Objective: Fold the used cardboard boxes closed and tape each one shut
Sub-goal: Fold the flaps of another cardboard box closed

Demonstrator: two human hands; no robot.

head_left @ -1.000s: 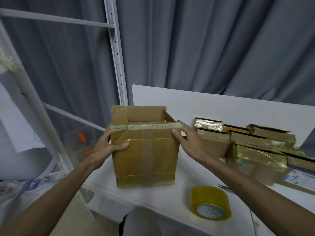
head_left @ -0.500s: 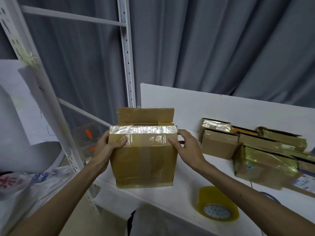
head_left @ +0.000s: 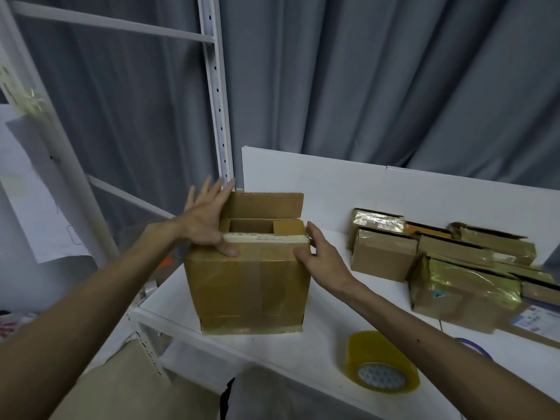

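Two hands meet one cardboard box point(head_left: 248, 283), which stands at the left end of the white worktop point(head_left: 303, 350), its far flap upright. The left hand point(head_left: 200, 221) is spread flat against the top left edge with its thumb on the front. The right hand point(head_left: 324, 259), fingers relaxed, touches the top right corner. A tape roll point(head_left: 381, 363) lies nearer, to the right.

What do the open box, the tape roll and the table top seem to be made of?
The open box: brown cardboard, matt on its flaps, with glossy old tape across its front. The tape roll: shiny yellowish translucent plastic film on a patterned core, perhaps card. The table top: smooth matt white, painted board or laminate; I cannot tell which.
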